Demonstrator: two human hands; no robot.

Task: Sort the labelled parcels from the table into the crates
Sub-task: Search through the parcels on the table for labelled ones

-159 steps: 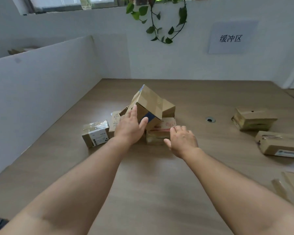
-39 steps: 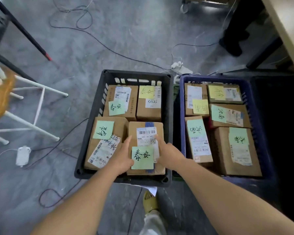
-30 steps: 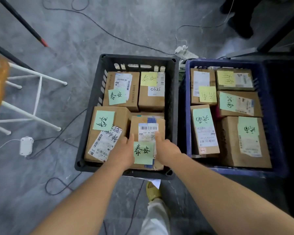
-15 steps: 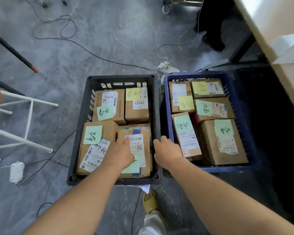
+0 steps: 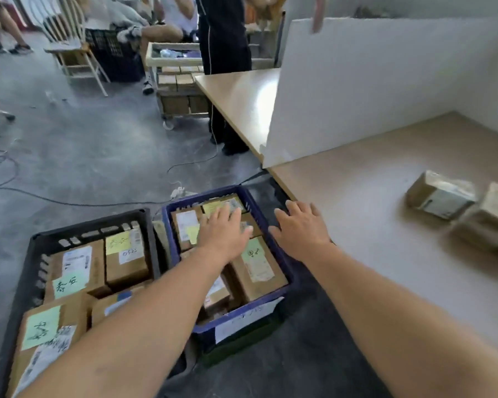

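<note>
Both hands empty, fingers spread: left hand [image 5: 224,235] above blue crate [image 5: 273,248], right hand [image 5: 301,229] nearing table [image 5: 371,214] edge, likely reaching for remaining parcels [image 5: 440,195]. Black crate [image 5: 36,251] packed alongside.

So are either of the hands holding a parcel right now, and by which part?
Nothing is held. The left hand and right hand are both empty, fingers spread, above the blue crate and the table edge.
</note>
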